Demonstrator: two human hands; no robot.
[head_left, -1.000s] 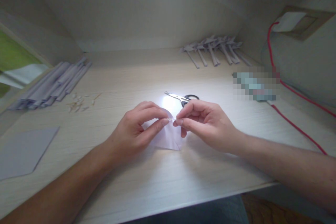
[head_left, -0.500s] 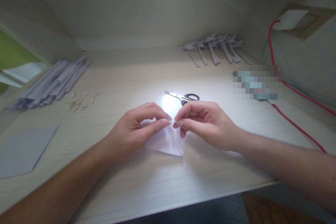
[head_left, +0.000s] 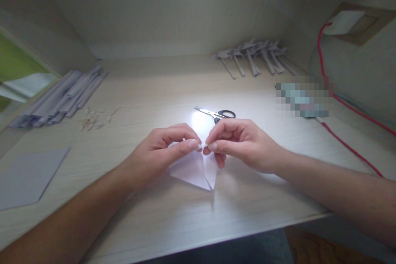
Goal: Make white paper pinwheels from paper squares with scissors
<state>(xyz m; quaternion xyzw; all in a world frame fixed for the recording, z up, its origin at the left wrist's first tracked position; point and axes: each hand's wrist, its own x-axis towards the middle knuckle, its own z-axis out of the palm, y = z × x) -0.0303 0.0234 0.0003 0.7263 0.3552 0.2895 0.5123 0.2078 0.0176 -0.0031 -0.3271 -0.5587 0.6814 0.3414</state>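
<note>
A small pale paper piece [head_left: 195,171] hangs just above the wooden desk [head_left: 173,90], folded into a point that faces down toward me. My left hand [head_left: 161,152] pinches its top edge between thumb and forefinger. My right hand [head_left: 239,142] pinches the same edge from the other side, so the fingertips of both hands almost touch. Small scissors [head_left: 216,114] with black handles lie on the desk just behind my hands, under a bright patch of light.
A bundle of rolled paper strips [head_left: 62,97] lies at the left, with small paper scraps [head_left: 93,120] beside it. A flat grey sheet [head_left: 27,177] sits at the near left. Several finished folded paper pieces [head_left: 253,60] lie at the back right. A red cable [head_left: 346,128] runs along the right.
The paper has turned in my fingers. Its lower corner has dropped and now points down toward the desk's front edge. Both hands stayed almost in place.
</note>
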